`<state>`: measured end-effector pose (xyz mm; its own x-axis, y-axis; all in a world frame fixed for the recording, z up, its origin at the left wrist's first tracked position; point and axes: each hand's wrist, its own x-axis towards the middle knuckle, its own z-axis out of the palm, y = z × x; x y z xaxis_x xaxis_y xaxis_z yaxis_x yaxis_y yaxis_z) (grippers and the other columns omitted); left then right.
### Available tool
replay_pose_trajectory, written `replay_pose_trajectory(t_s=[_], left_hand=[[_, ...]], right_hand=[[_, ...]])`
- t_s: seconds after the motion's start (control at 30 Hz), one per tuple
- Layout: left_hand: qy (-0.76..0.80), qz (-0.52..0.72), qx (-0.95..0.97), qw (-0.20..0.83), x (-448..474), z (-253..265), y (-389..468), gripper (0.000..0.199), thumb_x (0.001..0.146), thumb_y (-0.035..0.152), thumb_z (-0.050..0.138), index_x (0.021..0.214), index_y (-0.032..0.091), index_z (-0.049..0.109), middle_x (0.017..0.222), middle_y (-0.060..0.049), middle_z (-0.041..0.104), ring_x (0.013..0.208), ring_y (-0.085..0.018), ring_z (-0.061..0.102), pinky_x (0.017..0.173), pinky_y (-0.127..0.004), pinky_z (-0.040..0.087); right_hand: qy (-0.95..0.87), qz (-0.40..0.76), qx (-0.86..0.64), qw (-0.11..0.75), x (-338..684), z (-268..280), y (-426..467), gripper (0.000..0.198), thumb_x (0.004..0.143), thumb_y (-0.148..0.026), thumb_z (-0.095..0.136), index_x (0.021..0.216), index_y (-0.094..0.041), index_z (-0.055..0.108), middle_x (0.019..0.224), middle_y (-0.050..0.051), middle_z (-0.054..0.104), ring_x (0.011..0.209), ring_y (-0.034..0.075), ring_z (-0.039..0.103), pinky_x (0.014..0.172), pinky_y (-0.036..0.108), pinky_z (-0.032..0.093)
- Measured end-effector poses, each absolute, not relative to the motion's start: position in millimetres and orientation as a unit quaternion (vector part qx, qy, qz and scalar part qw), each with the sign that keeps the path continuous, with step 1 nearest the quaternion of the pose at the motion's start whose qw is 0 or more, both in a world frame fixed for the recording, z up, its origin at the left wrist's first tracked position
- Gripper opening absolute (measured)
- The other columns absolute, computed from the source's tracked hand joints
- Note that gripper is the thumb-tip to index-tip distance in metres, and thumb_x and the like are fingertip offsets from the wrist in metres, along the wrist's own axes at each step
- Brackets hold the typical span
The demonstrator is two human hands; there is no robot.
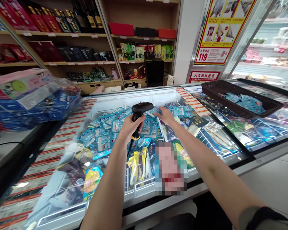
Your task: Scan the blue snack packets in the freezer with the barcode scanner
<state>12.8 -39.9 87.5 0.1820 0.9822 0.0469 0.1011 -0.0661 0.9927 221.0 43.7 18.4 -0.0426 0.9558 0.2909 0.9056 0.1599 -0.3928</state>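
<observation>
Gripping a black scanner (142,107) by its handle, the left hand (131,127) in the head view is hovering above blue packets (104,143) lying mid-freezer (134,99). Farther right, the right hand (167,116) is resting bent fingers among the far packets; whether it is pinching one, I cannot tell.

Wooden shelves (144,12) stand at the back, with price tags (51,34) along their edges. Dark bottles (93,17) fill part of the upper left section. To the right, a red box (121,28), a black box (145,32) and an orange box (166,33) sit in a row above colourful bags (139,53). A tall black case (154,72) stands before the lower shelves. Right of a white pillar (186,38) is a poster (212,35) reading 119, above a red-and-white sign (204,76). At far left, a pink box (19,83) rests on blue packages (43,102) in clear plastic.
</observation>
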Motion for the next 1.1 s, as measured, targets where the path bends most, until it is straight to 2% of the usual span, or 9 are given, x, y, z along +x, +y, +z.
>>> replay_pose_trajectory(t_s=[0.1, 0.2, 0.3, 0.4, 0.47, 0.63, 0.8, 1.1], left_hand=[[0.464, 0.437, 0.586, 0.5, 12.6, 87.9, -40.4, 0.031, 0.073, 0.044, 0.07, 0.079, 0.019, 0.054, 0.059, 0.002, 0.054, 0.045, -0.01, 0.047, 0.042, -0.024, 0.036], [0.46, 0.433, 0.591, 0.501, 12.1, 88.2, -40.3, 0.031, 0.073, 0.044, 0.07, 0.077, 0.019, 0.053, 0.059, 0.001, 0.054, 0.045, -0.01, 0.047, 0.042, -0.024, 0.036], [0.461, 0.422, 0.596, 0.504, 11.9, 88.2, -40.3, 0.031, 0.073, 0.044, 0.07, 0.076, 0.019, 0.053, 0.059, 0.001, 0.054, 0.045, -0.01, 0.048, 0.043, -0.024, 0.037], [0.456, 0.403, 0.613, 0.504, 12.8, 87.8, -41.4, 0.03, 0.075, 0.044, 0.07, 0.077, 0.019, 0.055, 0.057, 0.001, 0.053, 0.045, -0.011, 0.048, 0.044, -0.024, 0.037], [0.445, 0.389, 0.63, 0.504, 14.3, 87.3, -42.6, 0.029, 0.076, 0.045, 0.069, 0.079, 0.019, 0.056, 0.055, 0.001, 0.053, 0.045, -0.011, 0.048, 0.044, -0.023, 0.037], [0.445, 0.351, 0.654, 0.501, 20.2, 86.7, -45.0, 0.029, 0.076, 0.045, 0.069, 0.084, 0.019, 0.059, 0.054, 0.002, 0.053, 0.044, -0.011, 0.048, 0.044, -0.023, 0.035], [0.445, 0.32, 0.667, 0.504, 24.1, 89.0, -45.2, 0.027, 0.075, 0.043, 0.07, 0.079, 0.019, 0.058, 0.052, 0.002, 0.053, 0.043, -0.011, 0.047, 0.044, -0.023, 0.035], [0.43, 0.298, 0.689, 0.501, 24.2, 89.1, -44.7, 0.023, 0.077, 0.039, 0.068, 0.082, 0.018, 0.061, 0.053, 0.001, 0.055, 0.043, -0.012, 0.046, 0.045, -0.024, 0.035]], right_hand=[[-0.703, 0.07, -0.649, 0.281, 222.3, 14.8, 48.0, 0.065, 0.083, -0.055, 0.066, 0.132, -0.013, 0.057, 0.126, 0.016, 0.064, 0.12, 0.029, 0.057, 0.1, 0.035, 0.043], [-0.645, 0.099, -0.665, 0.364, 230.9, 10.1, 47.5, 0.056, 0.076, -0.049, 0.073, 0.119, -0.013, 0.064, 0.119, 0.015, 0.066, 0.115, 0.029, 0.058, 0.098, 0.039, 0.046], [-0.569, 0.174, -0.65, 0.473, 244.5, 7.2, 38.8, 0.039, 0.079, -0.046, 0.067, 0.102, -0.015, 0.066, 0.099, 0.011, 0.068, 0.097, 0.027, 0.065, 0.087, 0.042, 0.053], [-0.471, 0.283, -0.593, 0.589, 259.4, 3.5, 23.1, 0.036, 0.082, -0.048, 0.059, 0.099, -0.017, 0.06, 0.085, 0.006, 0.065, 0.076, 0.023, 0.068, 0.071, 0.04, 0.058], [-0.429, 0.305, -0.566, 0.635, 268.3, -0.2, 12.0, 0.035, 0.08, -0.05, 0.06, 0.096, -0.019, 0.057, 0.079, 0.004, 0.063, 0.074, 0.024, 0.069, 0.07, 0.041, 0.06], [-0.416, 0.315, -0.52, 0.676, 281.1, -8.6, -3.2, 0.033, 0.078, -0.051, 0.063, 0.091, -0.022, 0.054, 0.068, -0.002, 0.059, 0.076, 0.023, 0.07, 0.075, 0.04, 0.061], [-0.43, 0.315, -0.528, 0.661, 282.3, -10.3, -2.4, 0.038, 0.079, -0.055, 0.06, 0.097, -0.021, 0.055, 0.074, 0.0, 0.064, 0.077, 0.023, 0.071, 0.073, 0.039, 0.06], [-0.437, 0.322, -0.524, 0.656, 284.4, -15.0, -1.6, 0.044, 0.077, -0.058, 0.063, 0.098, -0.021, 0.056, 0.073, 0.0, 0.063, 0.08, 0.025, 0.073, 0.073, 0.039, 0.06]])
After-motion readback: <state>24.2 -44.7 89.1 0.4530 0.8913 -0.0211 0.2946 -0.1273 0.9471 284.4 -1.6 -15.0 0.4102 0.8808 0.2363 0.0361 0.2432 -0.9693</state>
